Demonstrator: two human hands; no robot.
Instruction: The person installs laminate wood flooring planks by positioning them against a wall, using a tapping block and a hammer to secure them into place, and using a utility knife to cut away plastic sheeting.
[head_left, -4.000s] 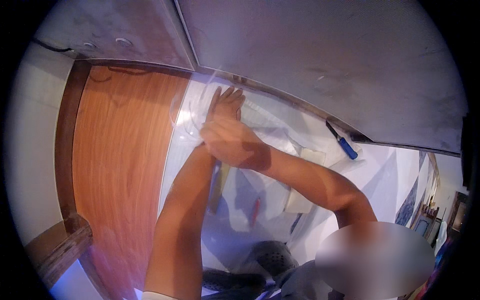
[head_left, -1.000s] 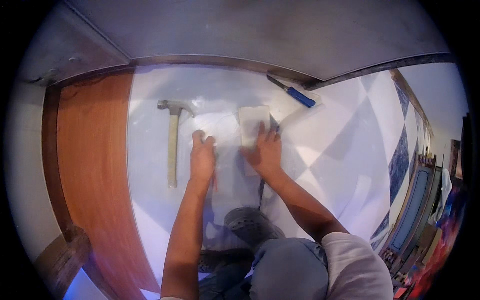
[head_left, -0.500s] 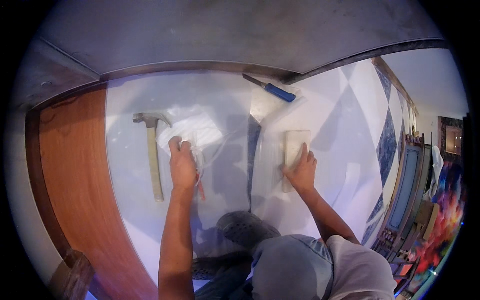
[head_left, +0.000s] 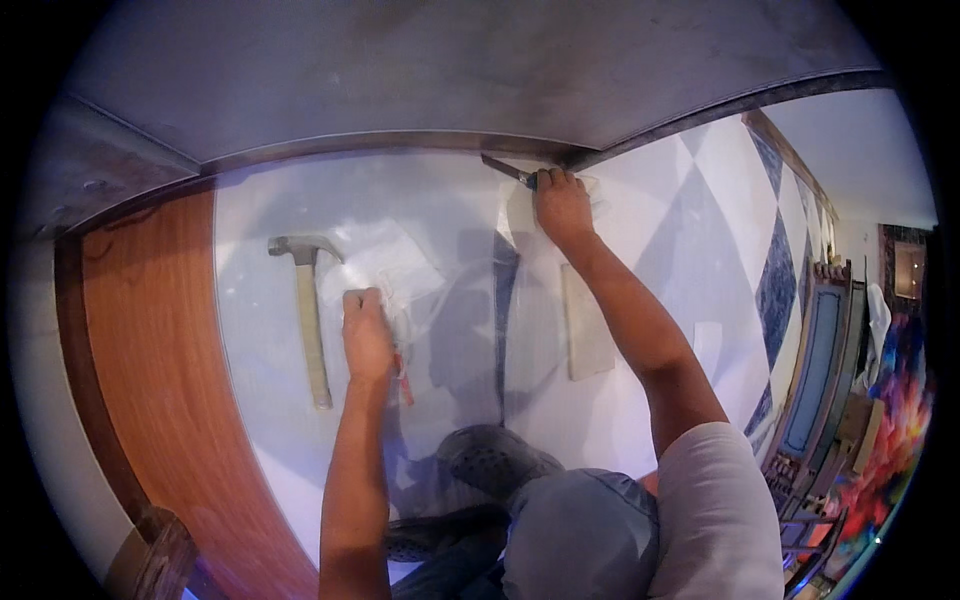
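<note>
My right hand (head_left: pixel 563 205) is closed around the blue-handled knife (head_left: pixel 505 166), whose narrow dark blade sticks out to the left near the base of the dark panel. The hand covers most of the handle. My left hand (head_left: pixel 368 335) has its fingers curled at the near edge of a white plastic packet (head_left: pixel 395 262); what its fingers hold, if anything, is hidden. Left of that hand lies a claw hammer (head_left: pixel 311 335) with a pale yellowish handle. A thin red object (head_left: pixel 405 383) shows beside my left wrist. Under my right forearm, a pale rectangular block (head_left: pixel 588 325) lies on the floor.
A dark metallic panel (head_left: pixel 450 80) rises along the far side. To the left lies a reddish-brown wooden board (head_left: pixel 160 330). Dark perforated shoes (head_left: pixel 490 455) rest on the tiled floor at the near edge. Wooden furniture (head_left: pixel 810 370) stands far right.
My right hand has let go of the pale block, moved up to the far side and taken hold of the blue-handled knife. The left hand has drawn back slightly, its fingers curled closer.
</note>
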